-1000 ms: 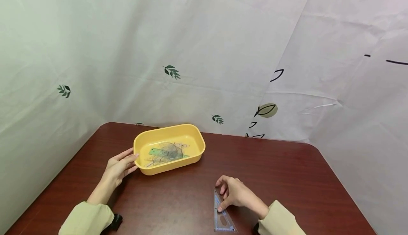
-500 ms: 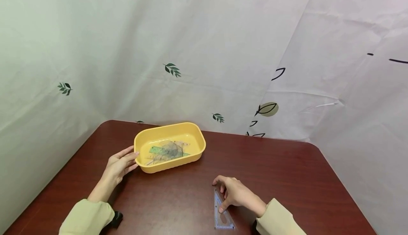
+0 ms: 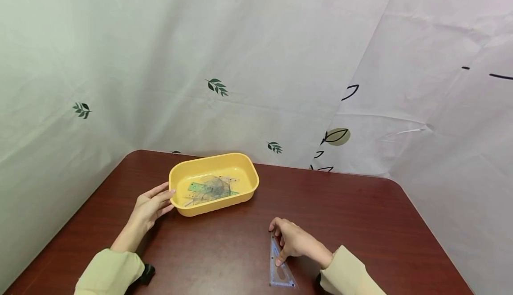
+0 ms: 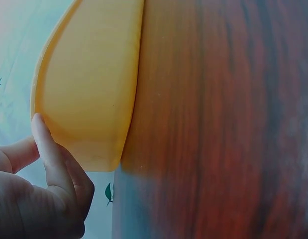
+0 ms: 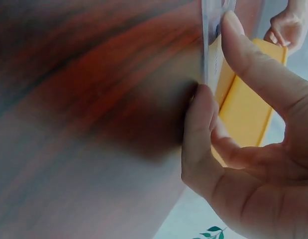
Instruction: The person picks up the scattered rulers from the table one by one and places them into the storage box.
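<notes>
A shallow yellow plastic basin [image 3: 218,206] stands at the back left of the table. My left hand [image 3: 148,208] grips its left end, with the thumb over the rim and the other fingers outside. In the basin lie a green ruler [image 3: 195,187], a round clear protractor [image 3: 215,189] and other clear drawing pieces overlapping them. Nearer the front, a clear set square with blue markings [image 3: 273,273] is held by my right hand [image 3: 298,241]. The thumb presses its face, and in the right wrist view the index fingertip [image 5: 201,97] is at its edge.
The dark red-brown wooden table [image 3: 360,224] has rounded far corners. A white cloth [image 3: 256,63] printed with leaves hangs behind and along both sides. Beneath the left sleeve shows a black object [image 3: 147,275].
My right fingers have shifted slightly along the set square's upper tip. The left hand keeps its hold on the basin; the whole view has tilted a little.
</notes>
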The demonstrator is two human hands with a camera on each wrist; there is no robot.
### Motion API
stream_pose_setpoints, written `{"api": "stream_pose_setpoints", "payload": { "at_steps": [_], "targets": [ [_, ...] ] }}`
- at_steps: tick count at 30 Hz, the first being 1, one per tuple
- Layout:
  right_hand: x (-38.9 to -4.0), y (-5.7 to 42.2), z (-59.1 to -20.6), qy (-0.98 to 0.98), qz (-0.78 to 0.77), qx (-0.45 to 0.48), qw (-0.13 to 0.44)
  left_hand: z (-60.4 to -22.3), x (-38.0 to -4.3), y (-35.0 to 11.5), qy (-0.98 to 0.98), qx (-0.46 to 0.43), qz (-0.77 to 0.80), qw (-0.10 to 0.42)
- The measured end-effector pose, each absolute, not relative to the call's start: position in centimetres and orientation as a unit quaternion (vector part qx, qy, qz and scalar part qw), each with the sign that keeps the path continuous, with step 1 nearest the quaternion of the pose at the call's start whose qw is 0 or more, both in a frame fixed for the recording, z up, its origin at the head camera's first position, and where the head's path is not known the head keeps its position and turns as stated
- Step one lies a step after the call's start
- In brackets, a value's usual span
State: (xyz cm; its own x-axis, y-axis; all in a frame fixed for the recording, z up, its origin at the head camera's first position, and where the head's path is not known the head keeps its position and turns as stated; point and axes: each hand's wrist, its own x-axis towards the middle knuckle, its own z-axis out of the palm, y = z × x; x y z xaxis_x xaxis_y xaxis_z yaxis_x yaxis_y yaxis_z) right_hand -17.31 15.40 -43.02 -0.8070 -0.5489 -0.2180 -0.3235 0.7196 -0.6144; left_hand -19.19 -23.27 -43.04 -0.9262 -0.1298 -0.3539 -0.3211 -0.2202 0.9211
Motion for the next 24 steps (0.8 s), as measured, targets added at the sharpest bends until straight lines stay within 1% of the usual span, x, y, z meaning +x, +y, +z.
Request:
{"api": "stream_pose_setpoints", "payload": {
  "at_steps": [7,16,24],
  "targets": [
    [-17.0,15.4,-42.7,0.909,-0.278,-0.232,0.209,-43.0,-19.2,-23.2,0.621,-0.180,0.761,0.062],
    [-17.4,16.4,-42.6,0.866,-0.351,-0.267,0.234,-43.0,-19.1,-23.2,0.618,-0.182,0.762,0.060],
    [-17.9,16.9,-42.8,0.861,-0.384,-0.238,0.234,-42.8,-19.1,-23.0,0.629,-0.183,0.754,0.052]
  ]
}}
